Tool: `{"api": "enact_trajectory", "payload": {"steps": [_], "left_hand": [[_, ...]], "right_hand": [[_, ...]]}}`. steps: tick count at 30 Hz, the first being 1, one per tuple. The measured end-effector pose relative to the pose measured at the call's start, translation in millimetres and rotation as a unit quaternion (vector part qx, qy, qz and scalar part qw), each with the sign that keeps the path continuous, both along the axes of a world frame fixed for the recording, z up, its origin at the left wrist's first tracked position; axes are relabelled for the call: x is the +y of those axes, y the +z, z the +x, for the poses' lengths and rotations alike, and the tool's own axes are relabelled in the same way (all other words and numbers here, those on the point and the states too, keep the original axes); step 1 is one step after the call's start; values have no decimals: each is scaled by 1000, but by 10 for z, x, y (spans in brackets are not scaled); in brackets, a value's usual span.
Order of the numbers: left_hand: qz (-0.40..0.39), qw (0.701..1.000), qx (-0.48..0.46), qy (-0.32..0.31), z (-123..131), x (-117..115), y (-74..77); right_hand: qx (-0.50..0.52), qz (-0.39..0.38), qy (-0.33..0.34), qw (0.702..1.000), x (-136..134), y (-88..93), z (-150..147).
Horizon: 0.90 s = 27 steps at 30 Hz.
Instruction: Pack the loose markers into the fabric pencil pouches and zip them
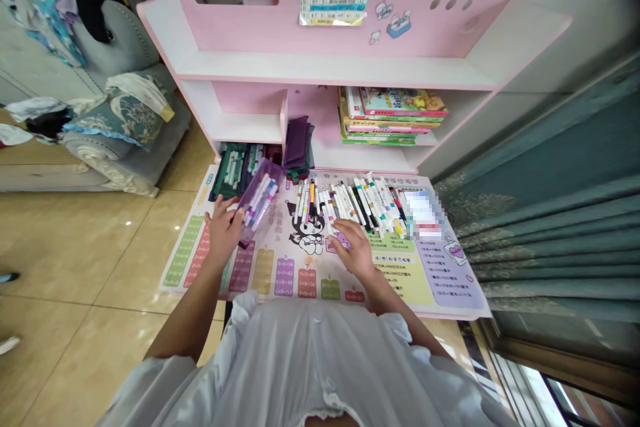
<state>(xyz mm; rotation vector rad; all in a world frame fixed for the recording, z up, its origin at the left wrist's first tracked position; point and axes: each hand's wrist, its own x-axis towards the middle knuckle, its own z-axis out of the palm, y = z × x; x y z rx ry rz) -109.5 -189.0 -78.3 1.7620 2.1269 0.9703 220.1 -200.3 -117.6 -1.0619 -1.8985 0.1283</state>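
My left hand (225,225) grips the lower left side of a purple tray (250,191) that holds several white and purple markers (261,200). The tray is tilted over the left part of the printed desk mat. My right hand (351,245) reaches the near edge of a wide row of loose markers (357,203), most of them white with a few black and yellow. Its thumb and fingers are apart around the end of a white marker (329,219); whether they touch it is hard to tell. Dark green trays with markers (233,170) lie behind my left hand.
Stacked purple and dark trays (299,143) stand at the foot of the pink and white shelf (320,70). Books (393,113) lie piled in its right compartment. A blurred white item (424,213) is at the mat's right. Curtains hang at the right, a sofa (125,47) stands at the left.
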Motion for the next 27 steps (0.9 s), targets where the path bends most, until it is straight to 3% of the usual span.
{"api": "enact_trajectory", "payload": {"steps": [4, 9, 14, 18, 27], "left_hand": [[-37, 996, 13, 74, 61, 352, 48], [-46, 995, 38, 79, 285, 857, 86], [-43, 994, 65, 82, 392, 1252, -8], [-37, 992, 96, 77, 446, 1408, -59], [-9, 987, 123, 104, 539, 1490, -53]], "right_hand": [[-11, -14, 39, 999, -70, -58, -91], [-4, 1, 53, 999, -155, -56, -164], [-12, 2, 38, 999, -199, -90, -171], [-38, -25, 43, 998, -157, -186, -160], [-81, -12, 74, 994, 187, -247, -159]]}}
